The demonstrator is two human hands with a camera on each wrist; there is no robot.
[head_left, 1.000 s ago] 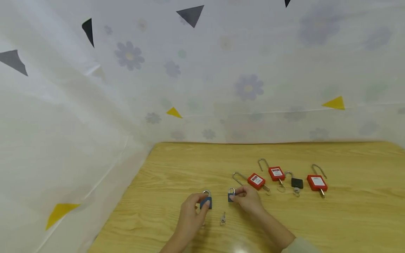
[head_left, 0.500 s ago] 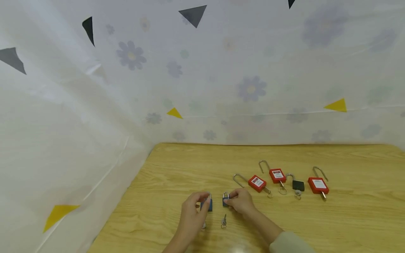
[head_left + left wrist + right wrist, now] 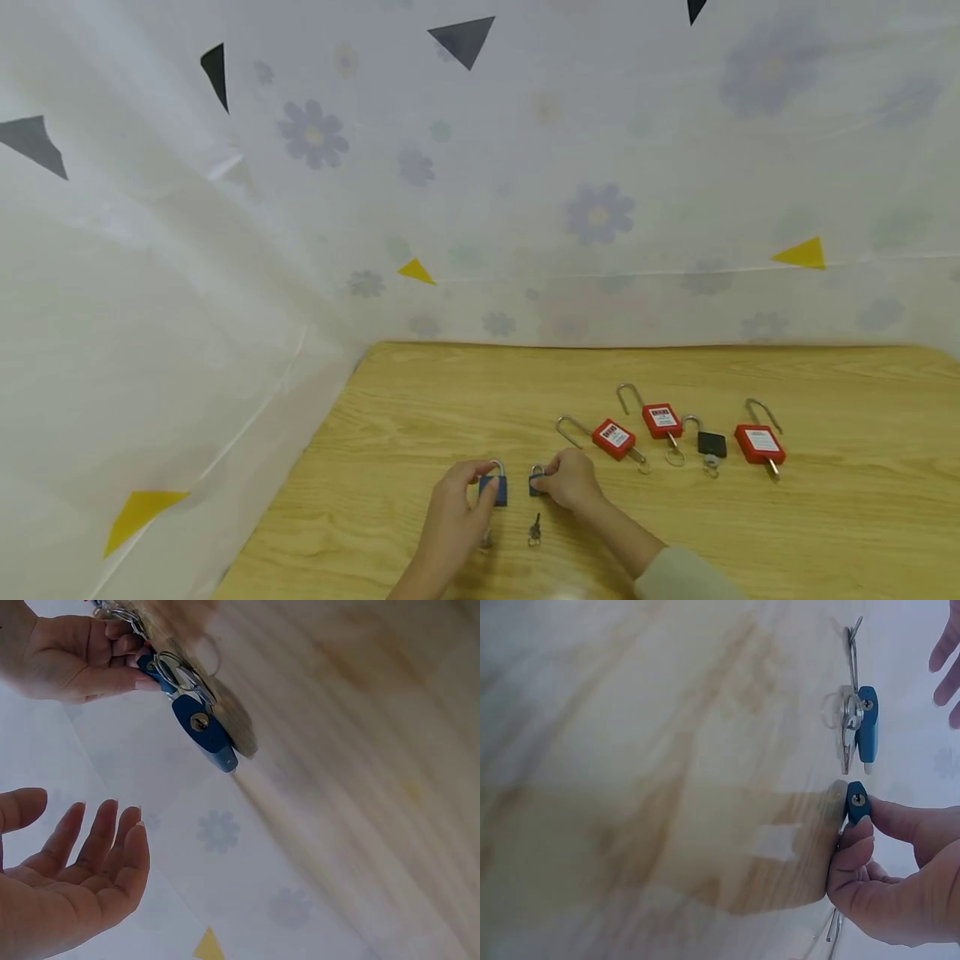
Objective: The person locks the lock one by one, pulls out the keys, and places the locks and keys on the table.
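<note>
In the left wrist view my left hand (image 3: 82, 877) has its fingers spread and loosely bent, apart from the larger blue padlock (image 3: 204, 733). From the head, the thumb and fingers of that hand overlap this padlock (image 3: 498, 493). Just right of it, my right hand (image 3: 573, 482) pinches a smaller blue padlock (image 3: 536, 483) between thumb and fingers, low at the tabletop. The keyhole end of the small padlock (image 3: 858, 801) faces the right wrist camera. Both blue padlocks have their shackles closed. A key on a ring (image 3: 535, 530) lies nearer me, and another key (image 3: 486, 540) is partly hidden beside the left wrist.
On the wood-grain table (image 3: 360, 467), right of my hands, lie red padlocks with open shackles and keys inserted: one (image 3: 613, 438), another (image 3: 662, 421) and a third (image 3: 760, 443). A black padlock (image 3: 711, 444) sits among them. Floral white sheeting (image 3: 525, 167) rises behind and at left.
My right hand has moved left and down with the smaller padlock, closer to the larger one. The left fingers have loosened from around the larger padlock. The head view has shifted slightly.
</note>
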